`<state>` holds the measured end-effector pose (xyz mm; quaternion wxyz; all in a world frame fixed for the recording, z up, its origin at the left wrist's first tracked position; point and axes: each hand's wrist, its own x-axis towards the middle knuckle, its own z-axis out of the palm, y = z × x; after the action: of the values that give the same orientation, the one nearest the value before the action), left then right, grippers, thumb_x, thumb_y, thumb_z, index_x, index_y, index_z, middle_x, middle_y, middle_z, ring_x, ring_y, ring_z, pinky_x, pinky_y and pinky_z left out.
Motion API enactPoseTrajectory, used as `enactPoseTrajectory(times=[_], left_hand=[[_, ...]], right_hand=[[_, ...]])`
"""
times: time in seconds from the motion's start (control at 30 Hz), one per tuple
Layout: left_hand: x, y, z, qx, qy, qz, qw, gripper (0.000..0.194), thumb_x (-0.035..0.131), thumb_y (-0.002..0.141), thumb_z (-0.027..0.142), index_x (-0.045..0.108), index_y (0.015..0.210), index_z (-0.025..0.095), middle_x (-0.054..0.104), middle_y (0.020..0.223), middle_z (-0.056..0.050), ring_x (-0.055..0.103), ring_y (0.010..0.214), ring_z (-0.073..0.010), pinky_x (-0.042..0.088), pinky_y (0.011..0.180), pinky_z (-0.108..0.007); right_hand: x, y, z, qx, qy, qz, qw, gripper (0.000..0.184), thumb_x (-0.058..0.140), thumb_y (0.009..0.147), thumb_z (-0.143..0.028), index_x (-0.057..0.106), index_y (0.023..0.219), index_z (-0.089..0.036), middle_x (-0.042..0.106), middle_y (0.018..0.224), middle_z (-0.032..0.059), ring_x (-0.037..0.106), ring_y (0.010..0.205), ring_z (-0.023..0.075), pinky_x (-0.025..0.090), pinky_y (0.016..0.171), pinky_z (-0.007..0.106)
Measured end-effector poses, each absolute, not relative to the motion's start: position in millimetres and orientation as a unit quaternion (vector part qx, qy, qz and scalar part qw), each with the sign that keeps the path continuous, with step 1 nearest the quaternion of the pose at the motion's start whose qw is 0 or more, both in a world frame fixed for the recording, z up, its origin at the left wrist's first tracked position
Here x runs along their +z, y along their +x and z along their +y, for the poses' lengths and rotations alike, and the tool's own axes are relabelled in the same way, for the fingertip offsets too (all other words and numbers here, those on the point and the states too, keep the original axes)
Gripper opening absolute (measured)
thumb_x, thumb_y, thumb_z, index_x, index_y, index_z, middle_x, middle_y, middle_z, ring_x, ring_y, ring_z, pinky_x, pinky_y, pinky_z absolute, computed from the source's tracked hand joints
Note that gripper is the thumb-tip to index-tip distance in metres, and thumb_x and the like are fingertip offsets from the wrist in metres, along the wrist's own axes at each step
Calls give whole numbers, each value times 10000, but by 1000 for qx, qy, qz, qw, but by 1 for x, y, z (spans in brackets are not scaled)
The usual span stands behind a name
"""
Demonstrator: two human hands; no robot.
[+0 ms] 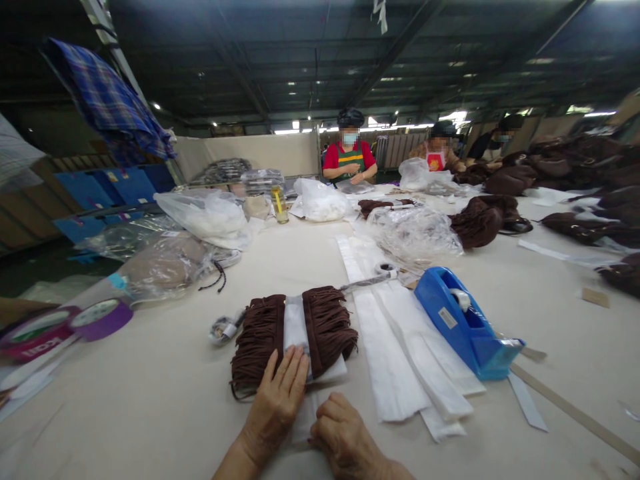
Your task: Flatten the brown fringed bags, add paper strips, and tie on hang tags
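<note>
A dark brown fringed bundle (330,327), perhaps part of a bag, lies in front of me with a whitish strip (296,320) across its middle. My left hand (280,397) rests on it, fingers stretched out flat over the strip's near part. Close to the bundle's near edge, my right hand (345,433) is curled, its fingers pinched at the translucent sheet (306,417) that comes out from under the bundle. The exact grip is partly hidden by the knuckles. A wrapped strap coil (223,329) sits just left of the bundle.
White paper strips (395,353) and a blue tape dispenser (463,327) lie to the right. Purple tape rolls (103,319) and a plastic-wrapped bag (167,267) are on the left. Brown bags (475,223) pile up at the right; a co-worker (350,157) works across the table.
</note>
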<state>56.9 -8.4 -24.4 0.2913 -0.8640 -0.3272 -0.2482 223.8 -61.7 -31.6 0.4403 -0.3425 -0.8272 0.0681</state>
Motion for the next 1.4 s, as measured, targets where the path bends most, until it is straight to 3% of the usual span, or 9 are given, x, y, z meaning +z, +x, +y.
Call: enactPoseTrajectory(times=[0.17,0.33,0.47,0.73,0.87,1.0,1.1,1.23,1.4], left_hand=[[-28,56,-8,-256,-864,-316,298,363,346,881,120,490,1208,60,526,1246,-174,368,1256,-290,292,1038,-500],[-25,51,-11,-186,-876,-319,310,441,260,874,99,426,1281,71,412,1350,-174,332,1277,-292,247,1054,-497],[-24,49,-15,-201,-882,-310,292,462,241,871,82,391,1308,72,440,1329,-168,330,1273,-293,260,1046,-465],[-14,45,-21,-273,-892,-279,226,393,264,909,98,464,1247,77,603,933,-101,534,946,-191,414,902,-340],[-18,41,-22,-290,-897,-262,208,418,266,890,114,439,1268,71,619,992,-116,526,1009,-203,394,935,-354],[-24,38,-26,-315,-881,-307,172,444,316,866,280,463,1263,145,636,1042,-98,542,1023,-226,302,992,-441],[-23,42,-28,-330,-862,-357,142,489,446,846,291,388,1314,163,659,1009,-68,588,936,-190,317,967,-399],[-18,50,-28,-343,-822,-438,117,535,407,898,274,229,1372,100,661,1014,-90,614,864,-148,383,896,-336],[-21,48,-24,-348,-815,-435,163,411,385,906,181,342,1308,110,619,1117,-119,622,867,-131,418,849,-303]], right_hand=[[-26,224,-61,66,-337,-824,451,227,439,838,-122,487,626,-186,490,579,16,417,572,140,355,531,248],[-17,223,-59,42,-330,-825,457,212,474,839,-125,494,639,-193,495,584,7,425,549,126,366,515,234],[-19,222,-58,24,-319,-823,469,245,405,871,-142,507,658,-204,489,572,4,415,520,125,375,509,239],[-19,222,-49,-6,-294,-819,493,309,387,922,-238,512,645,-184,499,541,1,413,518,116,342,497,222],[-8,222,-43,-43,-287,-830,475,310,387,918,-212,512,636,-180,490,524,1,398,520,123,321,491,233],[10,227,-33,-38,-272,-861,428,329,301,921,-151,543,699,-165,539,604,31,421,569,137,333,529,255],[21,227,-19,-8,-274,-867,417,359,272,940,-193,565,734,-162,571,672,46,445,624,147,343,573,272],[20,219,0,53,-318,-844,429,356,348,940,-274,567,674,-184,569,661,18,453,636,136,338,599,257],[1,213,6,86,-398,-816,411,319,408,923,-281,536,649,-180,564,654,7,474,647,136,316,609,256]])
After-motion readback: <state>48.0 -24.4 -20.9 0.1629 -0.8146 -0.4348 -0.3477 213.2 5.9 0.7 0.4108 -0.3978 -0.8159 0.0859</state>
